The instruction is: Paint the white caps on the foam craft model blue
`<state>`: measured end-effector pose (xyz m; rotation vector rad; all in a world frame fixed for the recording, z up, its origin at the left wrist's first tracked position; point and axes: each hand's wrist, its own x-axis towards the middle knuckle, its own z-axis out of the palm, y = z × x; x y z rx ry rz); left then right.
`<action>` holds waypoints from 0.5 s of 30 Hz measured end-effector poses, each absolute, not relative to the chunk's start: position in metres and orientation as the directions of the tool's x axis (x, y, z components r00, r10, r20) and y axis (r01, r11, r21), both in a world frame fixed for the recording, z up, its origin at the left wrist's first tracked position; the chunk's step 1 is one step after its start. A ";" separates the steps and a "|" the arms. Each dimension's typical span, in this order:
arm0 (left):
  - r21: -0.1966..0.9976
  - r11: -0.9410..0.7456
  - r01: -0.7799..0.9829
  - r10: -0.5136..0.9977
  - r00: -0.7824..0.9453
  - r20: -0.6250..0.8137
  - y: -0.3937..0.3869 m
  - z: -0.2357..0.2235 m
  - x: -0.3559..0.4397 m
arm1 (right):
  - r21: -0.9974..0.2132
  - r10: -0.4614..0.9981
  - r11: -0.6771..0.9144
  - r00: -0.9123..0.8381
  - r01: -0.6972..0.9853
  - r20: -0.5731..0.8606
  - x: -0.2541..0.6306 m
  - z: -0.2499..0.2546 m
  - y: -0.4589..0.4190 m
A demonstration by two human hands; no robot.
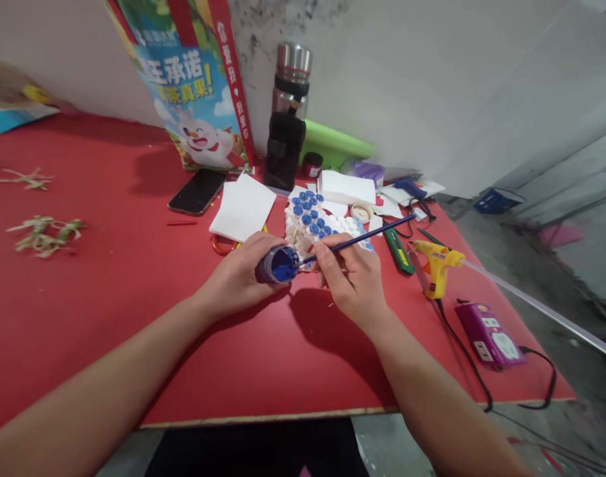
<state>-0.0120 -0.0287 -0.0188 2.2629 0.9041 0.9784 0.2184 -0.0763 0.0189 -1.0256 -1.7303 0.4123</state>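
My left hand [248, 270] is wrapped round a small clear jar of blue paint [282, 264], its open mouth tilted toward me. In my right hand [351, 281] is a thin dark-blue paintbrush [365, 235], gripped between thumb and fingers. The brush's tip reaches into the mouth of the jar. Just beyond both hands sits a craft piece [307, 215] covered in small round pieces, some blue and some white. My right hand hides part of its near edge.
White paper sheets [243, 207] and a black phone [197, 192] lie at the back left. A yellow glue gun [438, 265], green cutter [398, 252] and purple power socket box [490, 334] with cords lie right. Behind stand a bottle [286, 126] and a printed bag [193, 86].
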 end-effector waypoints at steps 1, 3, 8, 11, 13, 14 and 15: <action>0.663 -0.650 0.371 0.737 0.521 0.431 -0.029 -0.019 -0.012 | -0.682 0.790 0.580 -0.106 0.445 0.603 0.218 0.019 -0.076; 0.663 -0.652 0.367 0.734 0.525 0.432 -0.029 -0.019 -0.012 | -0.668 0.783 0.592 -0.126 0.451 0.609 0.217 0.020 -0.076; 0.675 -0.642 0.364 0.739 0.530 0.416 -0.030 -0.018 -0.011 | -0.665 0.790 0.586 -0.147 0.464 0.595 0.216 0.021 -0.076; 0.680 -0.633 0.371 0.746 0.529 0.405 -0.031 -0.016 -0.011 | -0.682 0.811 0.558 -0.137 0.474 0.569 0.216 0.020 -0.076; 0.682 -0.630 0.372 0.748 0.526 0.404 -0.031 -0.016 -0.010 | -0.687 0.820 0.545 -0.135 0.481 0.556 0.216 0.020 -0.076; 0.683 -0.629 0.372 0.749 0.525 0.404 -0.031 -0.015 -0.010 | -0.687 0.820 0.545 -0.137 0.481 0.556 0.216 0.019 -0.075; 0.684 -0.628 0.371 0.750 0.524 0.404 -0.032 -0.015 -0.010 | -0.686 0.818 0.549 -0.138 0.477 0.558 0.216 0.019 -0.075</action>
